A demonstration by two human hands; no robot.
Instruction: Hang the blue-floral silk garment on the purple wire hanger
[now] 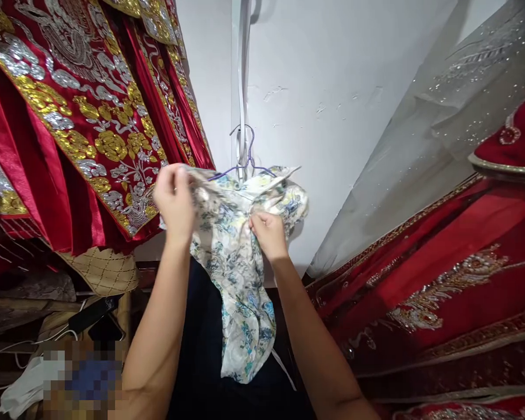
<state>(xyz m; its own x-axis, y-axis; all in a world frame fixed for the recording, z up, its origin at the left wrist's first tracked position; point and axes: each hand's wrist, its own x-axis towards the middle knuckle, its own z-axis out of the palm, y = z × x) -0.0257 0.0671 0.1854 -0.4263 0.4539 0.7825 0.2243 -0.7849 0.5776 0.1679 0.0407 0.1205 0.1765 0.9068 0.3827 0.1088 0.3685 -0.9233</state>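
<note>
Overhead, left hand [175,201] and right hand [269,233] raised, gripping floral garment [236,262]

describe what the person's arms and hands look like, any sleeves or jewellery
Both forearms are bare up to the bottom edge of the picture, with no sleeve in view. The left hand and the right hand wear no gloves, and no ring, watch or bracelet shows on the fingers or wrists. No markings are visible on either arm.
</note>
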